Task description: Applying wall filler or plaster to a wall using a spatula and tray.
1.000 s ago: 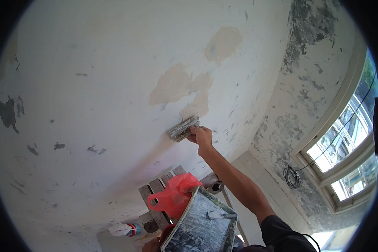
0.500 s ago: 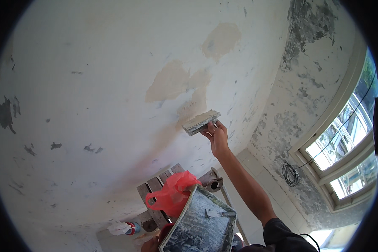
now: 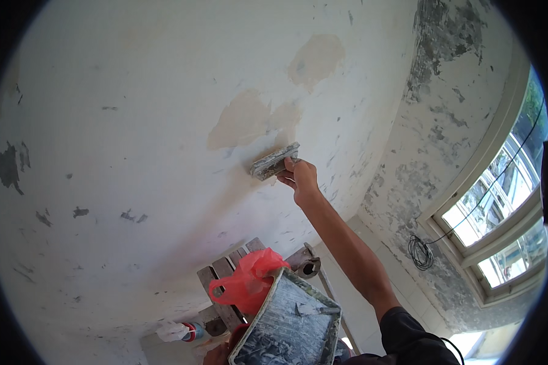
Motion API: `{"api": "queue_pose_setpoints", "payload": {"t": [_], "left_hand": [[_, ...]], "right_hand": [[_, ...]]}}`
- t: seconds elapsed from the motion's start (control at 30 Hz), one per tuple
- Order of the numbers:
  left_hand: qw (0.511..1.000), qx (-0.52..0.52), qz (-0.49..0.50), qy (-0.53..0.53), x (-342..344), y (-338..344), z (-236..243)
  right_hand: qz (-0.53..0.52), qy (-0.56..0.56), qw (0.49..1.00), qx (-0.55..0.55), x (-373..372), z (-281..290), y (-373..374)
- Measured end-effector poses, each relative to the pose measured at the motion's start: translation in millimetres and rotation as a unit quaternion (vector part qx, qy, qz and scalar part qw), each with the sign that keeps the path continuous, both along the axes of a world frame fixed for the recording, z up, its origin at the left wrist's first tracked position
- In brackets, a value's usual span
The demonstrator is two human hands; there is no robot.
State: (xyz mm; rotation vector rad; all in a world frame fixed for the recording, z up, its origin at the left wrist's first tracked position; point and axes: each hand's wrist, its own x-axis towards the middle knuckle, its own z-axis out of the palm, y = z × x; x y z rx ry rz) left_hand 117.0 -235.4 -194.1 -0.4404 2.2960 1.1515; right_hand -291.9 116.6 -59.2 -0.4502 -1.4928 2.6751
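Observation:
My right hand (image 3: 302,180) is closed on the handle side of a plastering trowel (image 3: 275,162), its blade crusted with filler. The trowel is up against the pale wall (image 3: 164,140), just below several beige patches of filler (image 3: 240,118). At the lower edge, my left hand (image 3: 216,354) shows only in part, beside a shallow, filler-smeared tray (image 3: 286,328) that it appears to hold; most of its fingers are hidden. A small putty knife (image 3: 316,309) lies on the tray.
Behind the tray, a red plastic bag (image 3: 246,281) rests by a slatted wooden platform (image 3: 230,267). A can (image 3: 194,331) with white plastic stands lower left. To the right are a window (image 3: 499,213), a coiled black cable (image 3: 421,252) and a flaking side wall (image 3: 423,152).
My right hand has moved up and left with the trowel, which has tilted so its face turns to the wall. Less beige filler shows on it. The tray has barely shifted.

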Motion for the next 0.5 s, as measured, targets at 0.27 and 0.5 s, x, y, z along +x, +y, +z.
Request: {"api": "queue_pose_setpoints", "payload": {"t": [0.27,0.5], "left_hand": [[1.000,-0.024,-0.011,-0.009,-4,-1,8],[1.000,-0.018,-0.017,-0.002,-3,-1,-11]], "right_hand": [[-0.014,0.224,0.972,-0.074,30,28,27],[-0.020,-0.013,1.000,-0.017,3,-93,39]]}}
